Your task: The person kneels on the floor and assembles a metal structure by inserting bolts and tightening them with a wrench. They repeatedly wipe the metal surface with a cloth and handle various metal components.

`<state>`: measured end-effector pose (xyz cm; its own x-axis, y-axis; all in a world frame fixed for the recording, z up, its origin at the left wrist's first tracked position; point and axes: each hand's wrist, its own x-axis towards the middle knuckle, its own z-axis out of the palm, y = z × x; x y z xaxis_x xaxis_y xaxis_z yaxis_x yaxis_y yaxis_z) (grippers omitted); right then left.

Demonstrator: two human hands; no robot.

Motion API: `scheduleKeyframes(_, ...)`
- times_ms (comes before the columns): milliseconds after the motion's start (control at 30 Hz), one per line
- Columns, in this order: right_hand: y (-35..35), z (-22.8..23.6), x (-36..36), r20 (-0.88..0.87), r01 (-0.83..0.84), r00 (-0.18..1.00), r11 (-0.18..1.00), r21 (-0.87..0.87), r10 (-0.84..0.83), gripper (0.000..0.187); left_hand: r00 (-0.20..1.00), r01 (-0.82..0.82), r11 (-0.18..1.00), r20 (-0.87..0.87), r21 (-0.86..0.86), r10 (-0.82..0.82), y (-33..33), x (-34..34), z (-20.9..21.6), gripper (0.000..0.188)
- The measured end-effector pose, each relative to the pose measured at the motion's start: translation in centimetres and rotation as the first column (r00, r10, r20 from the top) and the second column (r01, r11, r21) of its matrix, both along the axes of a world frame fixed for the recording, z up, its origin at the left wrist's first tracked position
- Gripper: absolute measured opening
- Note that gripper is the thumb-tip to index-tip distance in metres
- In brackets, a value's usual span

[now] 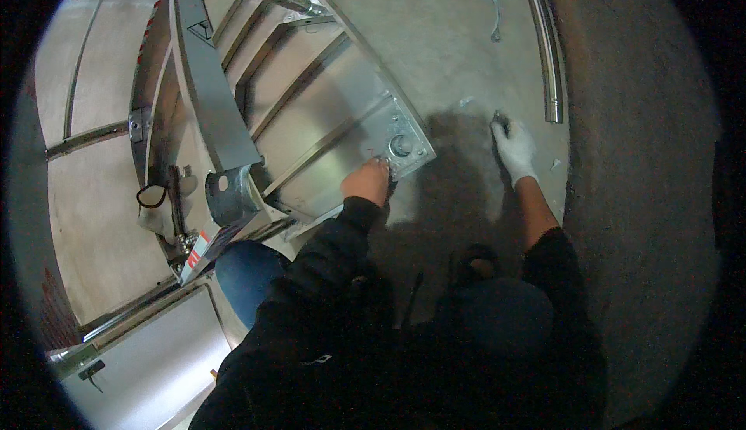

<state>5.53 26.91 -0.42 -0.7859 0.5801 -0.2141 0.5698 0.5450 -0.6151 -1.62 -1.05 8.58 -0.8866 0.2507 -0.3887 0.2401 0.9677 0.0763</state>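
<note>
My left hand (367, 181), bare, is closed at the near corner of a metal panel with ribs (326, 96). Its fingertips are pressed together beside a round hole (400, 145) in the panel's corner plate; what they hold, if anything, is too small to tell. To the right, my right hand (514, 150) wears a white glove and is low over the grey floor. Its thumb and fingers pinch together around something small and dark (498, 117) that I cannot make out.
A grey steel beam (210, 80) stands left of the panel, ending in a curved bracket (233, 190). A shiny metal tube (550, 80) lies along the floor's right edge. Plastic scraps (491, 10) lie at the far side. A pale panel with a latch (148, 360) is at lower left.
</note>
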Motion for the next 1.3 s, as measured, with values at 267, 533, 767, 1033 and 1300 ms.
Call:
scheduleKeyframes(267, 0.7, -0.5, 0.1, -0.051, -0.036, 0.998, 0.999, 0.022, 0.037, 0.029, 0.985, 0.171, 0.864, -0.05, 0.474, -0.167, -2.4, -1.0, 0.0, 0.016)
scheduleKeyframes(533, 0.8, -0.8, 0.0, -0.046, -0.04, 0.998, 0.999, 0.009, 0.04, 0.029, 0.984, 0.176, 0.961, -0.049, 0.212, -0.169, -1.7, -0.5, -0.1, 0.017)
scheduleKeyframes(767, 0.7, -0.7, 0.2, -0.089, -0.027, 0.996, 0.999, -0.018, 0.025, 0.029, 0.999, -0.044, 0.913, 0.033, 0.406, 0.033, -2.0, -0.6, -0.1, 0.019)
scheduleKeyframes(1033, 0.9, -1.1, 0.1, -0.056, -0.047, 0.997, 0.999, -0.003, 0.046, 0.031, 0.977, 0.211, 0.872, -0.068, 0.441, -0.202, -2.3, -1.1, -0.6, 0.019)
scheduleKeyframes(1300, 0.8, -0.9, 0.0, -0.047, -0.045, 0.998, 0.999, -0.014, 0.045, 0.032, 0.998, 0.039, 0.998, -0.048, 0.055, -0.036, -1.6, -0.8, -1.4, 0.021)
